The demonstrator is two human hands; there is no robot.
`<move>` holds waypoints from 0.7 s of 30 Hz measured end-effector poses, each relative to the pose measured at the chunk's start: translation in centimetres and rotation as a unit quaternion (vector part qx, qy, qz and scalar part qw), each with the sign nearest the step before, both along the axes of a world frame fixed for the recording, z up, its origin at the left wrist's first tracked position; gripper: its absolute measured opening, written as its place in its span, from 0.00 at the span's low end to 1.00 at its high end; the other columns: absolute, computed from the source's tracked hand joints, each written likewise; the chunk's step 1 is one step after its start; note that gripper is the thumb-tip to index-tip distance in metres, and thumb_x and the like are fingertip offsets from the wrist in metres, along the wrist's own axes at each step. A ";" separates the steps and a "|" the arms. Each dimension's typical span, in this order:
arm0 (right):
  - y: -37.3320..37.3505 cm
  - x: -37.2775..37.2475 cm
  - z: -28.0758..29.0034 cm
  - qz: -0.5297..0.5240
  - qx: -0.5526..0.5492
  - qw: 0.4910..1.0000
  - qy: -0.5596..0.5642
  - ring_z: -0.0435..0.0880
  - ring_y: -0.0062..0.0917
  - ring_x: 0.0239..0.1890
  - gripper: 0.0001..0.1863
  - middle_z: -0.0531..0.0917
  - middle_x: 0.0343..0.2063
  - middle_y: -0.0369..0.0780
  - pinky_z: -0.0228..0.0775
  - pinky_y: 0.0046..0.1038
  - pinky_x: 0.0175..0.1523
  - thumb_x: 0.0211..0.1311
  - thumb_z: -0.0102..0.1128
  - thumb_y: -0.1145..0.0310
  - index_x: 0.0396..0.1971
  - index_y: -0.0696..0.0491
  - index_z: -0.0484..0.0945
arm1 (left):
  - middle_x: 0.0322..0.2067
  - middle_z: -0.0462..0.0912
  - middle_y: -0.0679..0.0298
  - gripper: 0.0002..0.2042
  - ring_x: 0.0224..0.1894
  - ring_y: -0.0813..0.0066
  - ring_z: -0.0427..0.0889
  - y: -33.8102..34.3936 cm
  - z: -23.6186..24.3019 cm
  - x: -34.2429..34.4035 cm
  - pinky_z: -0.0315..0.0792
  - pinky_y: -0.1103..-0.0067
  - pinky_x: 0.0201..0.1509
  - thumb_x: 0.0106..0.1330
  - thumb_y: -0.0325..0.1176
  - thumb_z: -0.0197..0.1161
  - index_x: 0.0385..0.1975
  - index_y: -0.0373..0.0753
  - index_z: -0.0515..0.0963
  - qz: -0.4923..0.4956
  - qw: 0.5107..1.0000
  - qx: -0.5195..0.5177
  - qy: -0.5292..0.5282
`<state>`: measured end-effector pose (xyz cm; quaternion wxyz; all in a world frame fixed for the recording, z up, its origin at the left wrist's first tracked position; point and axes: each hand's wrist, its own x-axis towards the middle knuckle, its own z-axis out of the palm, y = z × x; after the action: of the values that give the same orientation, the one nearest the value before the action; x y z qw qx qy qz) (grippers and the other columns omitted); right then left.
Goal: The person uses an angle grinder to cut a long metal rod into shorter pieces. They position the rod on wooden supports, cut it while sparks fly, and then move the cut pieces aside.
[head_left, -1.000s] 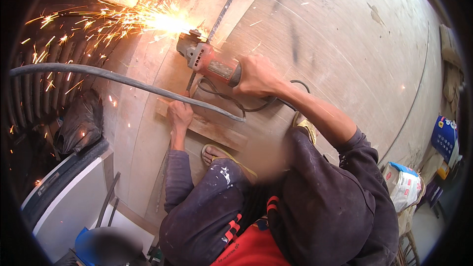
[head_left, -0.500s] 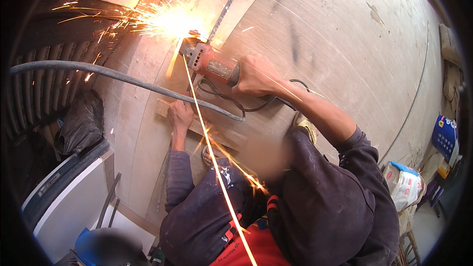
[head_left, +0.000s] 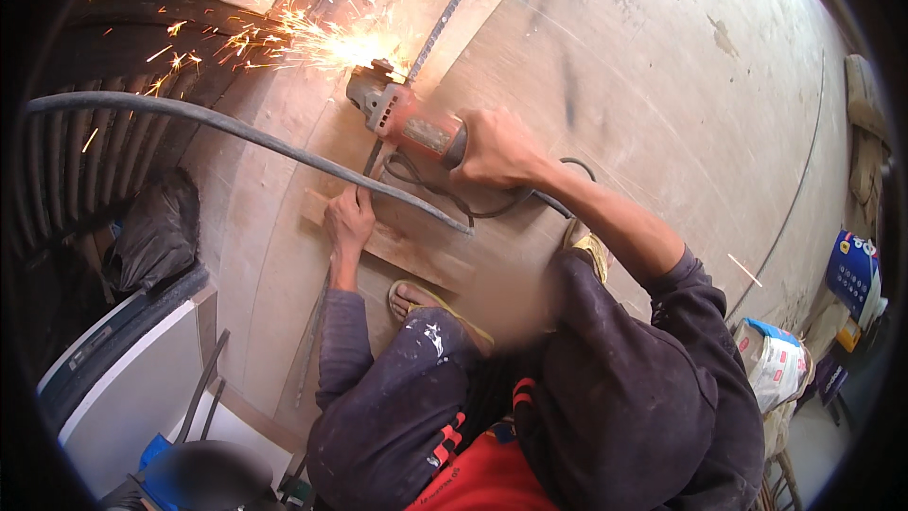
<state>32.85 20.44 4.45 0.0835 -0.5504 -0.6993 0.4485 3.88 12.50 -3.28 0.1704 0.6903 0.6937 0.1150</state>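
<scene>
Left hand (head_left: 349,220) clenched, forearm (head_left: 341,326) sleeved | right hand (head_left: 499,147) clenched, forearm (head_left: 610,206) bare, slanting

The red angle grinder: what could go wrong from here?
Bright orange sparks could scorch the crumpled black plastic bag or the bare, sandalled left foot. The red angle grinder might kick in the bare right hand. The bare left hand, near it on a thin dark metal bar, could get cut.

Open floor (head_left: 681,123) spreads ahead and right of the right hand (head_left: 498,149); a curved bar (head_left: 255,135) and looped cord (head_left: 502,208) obstruct the gap to the left hand (head_left: 350,220), sparks (head_left: 331,45) the far left
</scene>
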 end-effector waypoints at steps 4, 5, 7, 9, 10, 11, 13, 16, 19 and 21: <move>-0.9 0.0 -0.1 -0.018 0.030 0.999 0.017 0.83 0.49 0.31 0.25 0.82 0.25 0.55 0.75 0.40 0.41 0.33 0.68 0.64 0.35 0.61 0.79 | 0.22 0.78 0.42 0.20 0.28 0.38 0.78 -0.2 -0.1 0.1 0.68 0.54 0.31 0.70 0.47 0.51 0.33 0.34 0.79 -0.009 0.998 0.050 -0.025; -1.0 -0.1 0.3 -0.021 0.030 0.999 0.027 0.83 0.48 0.31 0.25 0.82 0.25 0.55 0.76 0.40 0.41 0.33 0.68 0.64 0.36 0.61 0.79 | 0.22 0.78 0.43 0.20 0.28 0.38 0.78 -0.3 -0.1 0.0 0.68 0.54 0.31 0.70 0.47 0.51 0.33 0.34 0.78 -0.015 0.997 0.072 -0.034; -1.3 0.0 0.7 -0.022 0.024 0.999 0.032 0.83 0.48 0.31 0.25 0.82 0.25 0.55 0.76 0.40 0.41 0.34 0.68 0.64 0.37 0.61 0.79 | 0.21 0.78 0.43 0.20 0.27 0.38 0.78 -0.1 -0.4 0.0 0.68 0.54 0.30 0.70 0.47 0.52 0.34 0.33 0.78 -0.009 0.999 0.037 -0.015; -1.4 -0.2 1.1 -0.013 0.020 0.999 0.025 0.83 0.48 0.31 0.25 0.82 0.25 0.54 0.76 0.41 0.41 0.34 0.68 0.64 0.38 0.60 0.79 | 0.20 0.77 0.43 0.19 0.26 0.39 0.77 -0.2 -1.0 -0.7 0.67 0.55 0.29 0.71 0.46 0.52 0.33 0.33 0.78 -0.010 0.999 0.031 -0.010; -1.4 -0.3 1.1 -0.010 0.025 0.999 0.028 0.83 0.48 0.31 0.25 0.82 0.25 0.54 0.76 0.40 0.41 0.33 0.68 0.64 0.38 0.60 0.79 | 0.19 0.77 0.43 0.19 0.25 0.39 0.77 -0.2 -1.7 -1.3 0.67 0.55 0.29 0.71 0.46 0.51 0.33 0.33 0.77 -0.014 0.999 0.044 -0.017; -1.5 -0.5 1.1 -0.006 0.030 0.999 0.032 0.83 0.48 0.30 0.26 0.82 0.24 0.54 0.76 0.40 0.40 0.33 0.68 0.64 0.38 0.60 0.79 | 0.18 0.77 0.43 0.19 0.24 0.39 0.77 -0.4 -2.5 -1.9 0.67 0.56 0.28 0.72 0.46 0.51 0.32 0.33 0.77 -0.018 0.998 0.058 -0.023; -1.7 -0.3 0.9 -0.008 0.034 0.999 0.036 0.83 0.48 0.30 0.26 0.82 0.24 0.55 0.76 0.40 0.40 0.33 0.69 0.65 0.37 0.61 0.79 | 0.17 0.76 0.44 0.19 0.23 0.39 0.76 -0.1 -1.9 -1.4 0.66 0.56 0.27 0.72 0.46 0.50 0.30 0.34 0.76 -0.028 0.998 0.049 -0.005; -1.8 -0.1 0.9 -0.014 0.028 0.999 0.038 0.83 0.49 0.30 0.26 0.82 0.24 0.55 0.76 0.40 0.40 0.33 0.69 0.65 0.37 0.61 0.79 | 0.16 0.75 0.44 0.20 0.21 0.39 0.75 -0.2 -1.4 -1.1 0.66 0.56 0.27 0.73 0.46 0.48 0.29 0.34 0.75 -0.037 0.998 0.041 0.019; -1.8 0.0 1.0 -0.026 0.015 0.999 0.030 0.83 0.49 0.30 0.26 0.82 0.24 0.55 0.76 0.40 0.41 0.33 0.69 0.65 0.37 0.62 0.79 | 0.17 0.76 0.44 0.20 0.23 0.38 0.76 0.0 -0.7 -0.7 0.66 0.55 0.28 0.73 0.47 0.47 0.32 0.34 0.75 -0.036 0.999 0.011 0.010; -1.7 0.1 0.6 -0.036 0.008 0.999 0.035 0.83 0.48 0.30 0.26 0.82 0.25 0.56 0.76 0.40 0.41 0.33 0.69 0.64 0.37 0.62 0.79 | 0.19 0.76 0.43 0.20 0.25 0.37 0.76 0.0 -0.5 -0.7 0.66 0.54 0.29 0.73 0.47 0.47 0.34 0.34 0.76 -0.028 1.000 -0.003 0.010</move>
<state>32.96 18.72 5.02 0.1281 -0.5582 -0.6796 0.4584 3.16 12.48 -3.82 0.1692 0.7097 0.6764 0.1012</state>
